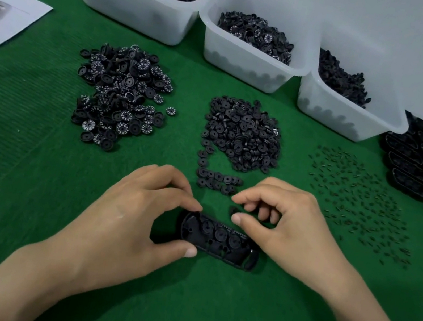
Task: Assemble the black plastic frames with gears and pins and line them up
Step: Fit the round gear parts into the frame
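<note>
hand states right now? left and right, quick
Left hand: grips the black frame at its left end.
Right hand: fingers curled above the frame; whether it pinches anything cannot be told.

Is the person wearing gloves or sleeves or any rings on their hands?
Nothing is worn. The left hand and right hand have no gloves, rings or watch, and no sleeves show on the arms up to the picture's edge. The nails are short.

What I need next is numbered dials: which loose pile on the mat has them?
The leftmost pile: its discs carry white digits. The middle pile is plain black discs, the right one thin pins.
</note>
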